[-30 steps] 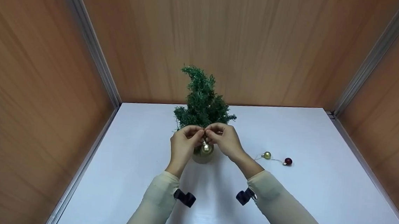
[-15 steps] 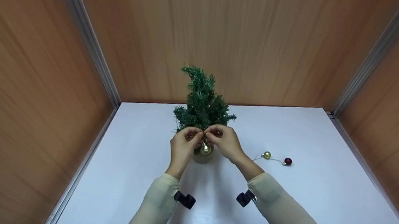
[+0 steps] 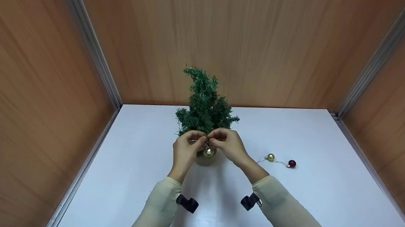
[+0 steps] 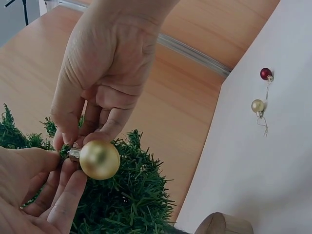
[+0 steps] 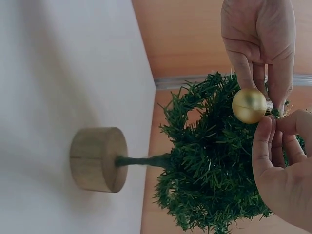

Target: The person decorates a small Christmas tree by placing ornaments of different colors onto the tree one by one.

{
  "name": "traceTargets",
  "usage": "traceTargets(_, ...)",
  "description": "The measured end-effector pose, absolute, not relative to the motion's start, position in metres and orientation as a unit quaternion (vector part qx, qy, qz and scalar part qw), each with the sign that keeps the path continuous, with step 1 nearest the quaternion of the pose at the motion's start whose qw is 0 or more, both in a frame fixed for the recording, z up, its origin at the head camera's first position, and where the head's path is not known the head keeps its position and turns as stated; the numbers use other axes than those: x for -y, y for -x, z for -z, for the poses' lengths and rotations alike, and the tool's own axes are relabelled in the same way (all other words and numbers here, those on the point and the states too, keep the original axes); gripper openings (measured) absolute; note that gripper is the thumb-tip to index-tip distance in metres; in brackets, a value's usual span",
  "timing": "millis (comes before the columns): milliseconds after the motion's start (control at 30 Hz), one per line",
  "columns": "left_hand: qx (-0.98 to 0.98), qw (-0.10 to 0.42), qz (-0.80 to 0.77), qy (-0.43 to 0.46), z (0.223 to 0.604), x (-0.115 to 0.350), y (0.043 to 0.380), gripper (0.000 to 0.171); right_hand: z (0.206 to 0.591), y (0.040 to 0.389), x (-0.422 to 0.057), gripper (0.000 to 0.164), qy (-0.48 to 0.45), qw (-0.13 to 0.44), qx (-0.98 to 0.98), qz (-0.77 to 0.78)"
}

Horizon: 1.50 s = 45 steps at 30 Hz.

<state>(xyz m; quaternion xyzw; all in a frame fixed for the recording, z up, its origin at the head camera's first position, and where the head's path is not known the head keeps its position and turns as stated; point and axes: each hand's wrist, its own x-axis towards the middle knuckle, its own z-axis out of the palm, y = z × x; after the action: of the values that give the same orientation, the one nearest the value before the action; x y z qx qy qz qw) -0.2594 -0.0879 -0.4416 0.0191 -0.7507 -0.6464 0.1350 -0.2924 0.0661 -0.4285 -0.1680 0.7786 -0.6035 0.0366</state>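
Both hands, left (image 3: 185,148) and right (image 3: 229,144), fingertips pinching together at the cap of a gold bauble (image 3: 208,152), hanging just below them, against the tree (image 3: 206,105).

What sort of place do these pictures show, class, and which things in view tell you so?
Probably a small recording booth or cubicle rather than a home: wood-grain walls with metal corner strips close round a plain white table, which bears only a miniature tree and loose baubles.
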Motion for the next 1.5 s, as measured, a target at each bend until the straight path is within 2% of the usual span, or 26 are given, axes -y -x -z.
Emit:
traceTargets(400,0.752,0.135,0.645,-0.017,0.446,0.089,0.258,0.010,0.433,0.292,-0.067,0.013,0.157,0.014,-0.802,0.575)
traceTargets(667,0.755,0.135,0.642,-0.008,0.447,0.090,0.255,0.013,0.404,0.267,-0.067,0.013,0.174,0.027,-0.799,0.575)
traceTargets(800,0.751,0.137,0.646,-0.005,0.447,0.090,0.255,0.013,0.402,0.264,-0.068,0.013,0.177,0.022,-0.797,0.577)
traceTargets(1367,0.738,0.134,0.662,-0.007,0.446,0.088,0.254,0.014,0.403,0.266,-0.071,0.015,0.177,0.039,-0.785,0.592)
traceTargets(1500,0.734,0.135,0.666,-0.009,0.446,0.089,0.253,0.014,0.419,0.279,-0.075,0.016,0.172,0.049,-0.771,0.612)
